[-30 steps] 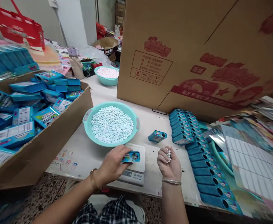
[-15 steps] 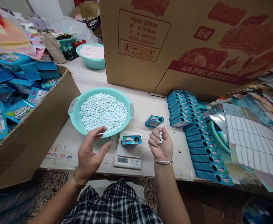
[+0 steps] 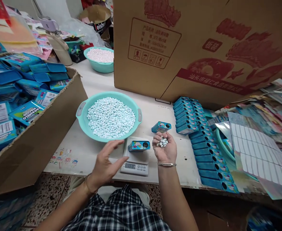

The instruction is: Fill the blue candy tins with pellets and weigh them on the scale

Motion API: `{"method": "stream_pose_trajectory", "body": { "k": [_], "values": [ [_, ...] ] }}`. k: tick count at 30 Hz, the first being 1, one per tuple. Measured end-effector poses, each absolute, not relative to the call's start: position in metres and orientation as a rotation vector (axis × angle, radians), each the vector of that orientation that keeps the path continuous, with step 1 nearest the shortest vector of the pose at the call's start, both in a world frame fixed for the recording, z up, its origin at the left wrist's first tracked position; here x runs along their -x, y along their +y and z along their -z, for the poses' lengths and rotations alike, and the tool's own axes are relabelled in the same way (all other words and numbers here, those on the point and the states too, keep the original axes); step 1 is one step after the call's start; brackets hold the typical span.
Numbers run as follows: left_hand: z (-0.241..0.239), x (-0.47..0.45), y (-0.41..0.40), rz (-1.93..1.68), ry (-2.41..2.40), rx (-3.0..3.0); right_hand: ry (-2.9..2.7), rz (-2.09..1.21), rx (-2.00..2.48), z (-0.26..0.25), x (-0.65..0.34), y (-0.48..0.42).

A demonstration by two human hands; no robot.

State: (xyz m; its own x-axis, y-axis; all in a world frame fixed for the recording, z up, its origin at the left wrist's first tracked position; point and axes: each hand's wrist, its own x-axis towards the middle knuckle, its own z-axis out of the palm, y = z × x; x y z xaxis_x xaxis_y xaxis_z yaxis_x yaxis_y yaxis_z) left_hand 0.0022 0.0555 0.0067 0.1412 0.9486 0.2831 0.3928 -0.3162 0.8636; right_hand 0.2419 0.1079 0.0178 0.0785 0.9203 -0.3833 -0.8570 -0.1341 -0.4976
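Note:
Several pale candies (image 3: 162, 142) lie in the cupped palm of my right hand (image 3: 166, 150), its fingers curled around them. My left hand (image 3: 110, 161) is empty, with thumb and fingers apart, just left of a blue candy box (image 3: 139, 146). That box has a round hole in its top and rests on a white kitchen scale (image 3: 136, 168) with a lit display. Behind the scale is a turquoise basin (image 3: 83, 123) full of pale blue candies (image 3: 112, 117). Another blue box (image 3: 161, 126) stands just beyond my right fingertips.
Rows of blue boxes (image 3: 210, 150) line the right side. At left a cardboard carton (image 3: 51, 128) is heaped with more boxes. A large printed carton (image 3: 155, 73) blocks the back. Label sheets (image 3: 253, 144) overlap a basin at far right; a second basin (image 3: 102, 66) holds pinkish candies.
My left hand has moved right, closer to the box on the scale. My right palm has opened somewhat, showing more candies. The scale's reading has changed, and the whole view has shifted slightly.

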Motion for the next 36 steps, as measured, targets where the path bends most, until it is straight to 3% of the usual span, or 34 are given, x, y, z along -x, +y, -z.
{"method": "stream_pose_trajectory", "body": {
  "k": [9, 25, 31, 36],
  "values": [
    [0.005, -0.072, 0.105, -0.810, 1.099, -2.161, -0.128, -1.321, 0.807, -0.020, -0.211, 0.111],
    [0.009, -0.079, 0.109, -0.851, 1.048, -2.054, -0.296, -1.038, 0.914, -0.021, -0.190, 0.113],
    [0.007, -0.075, 0.108, -0.839, 1.092, -2.092, -0.121, -1.241, 0.783, -0.026, -0.208, 0.116],
    [-0.023, -0.031, 0.094, -1.147, 1.134, -1.993, -0.047, -1.381, 0.594, -0.032, -0.254, 0.104]
  ]
}}
